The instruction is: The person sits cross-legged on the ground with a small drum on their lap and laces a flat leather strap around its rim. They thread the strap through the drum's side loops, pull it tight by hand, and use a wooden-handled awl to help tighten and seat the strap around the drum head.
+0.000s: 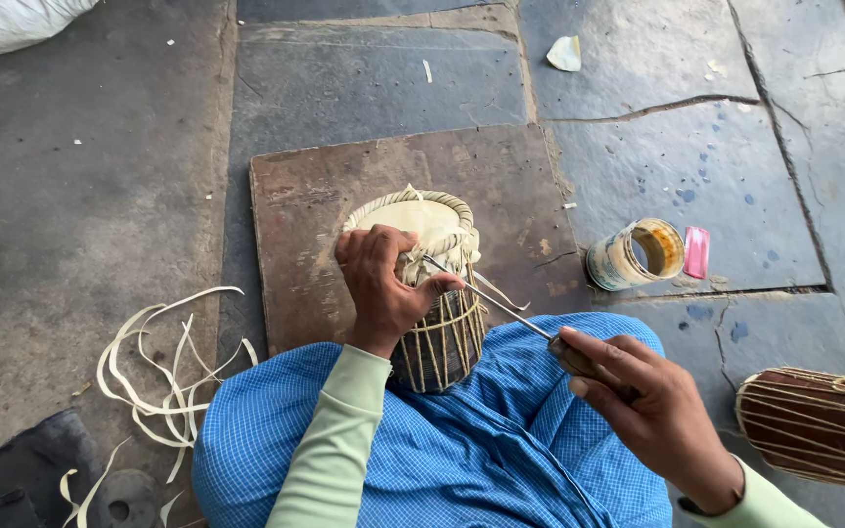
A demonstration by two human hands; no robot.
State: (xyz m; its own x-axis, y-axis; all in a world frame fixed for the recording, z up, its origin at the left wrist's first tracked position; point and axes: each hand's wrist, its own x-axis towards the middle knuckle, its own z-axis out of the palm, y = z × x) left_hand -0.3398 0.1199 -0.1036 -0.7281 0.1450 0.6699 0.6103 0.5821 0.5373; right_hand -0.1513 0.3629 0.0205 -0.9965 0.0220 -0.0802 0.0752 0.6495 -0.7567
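A small drum point(439, 284) with a pale skin head and cream lacing down its dark body rests between my knees, tilted away onto a brown wooden board point(315, 205). My left hand point(380, 284) grips the drum's rim, fingers curled over the braided edge. My right hand point(643, 401) holds the dark handle of a thin metal awl point(486, 293). The awl's tip reaches the lacing at the rim, beside my left thumb.
A tipped tin can point(635, 254) lies on the stone floor to the right, with a pink scrap point(696, 251) beside it. A second laced drum point(819, 425) lies at the right edge. Loose pale strips point(163, 376) curl at lower left. A white sack point(7, 22) sits top left.
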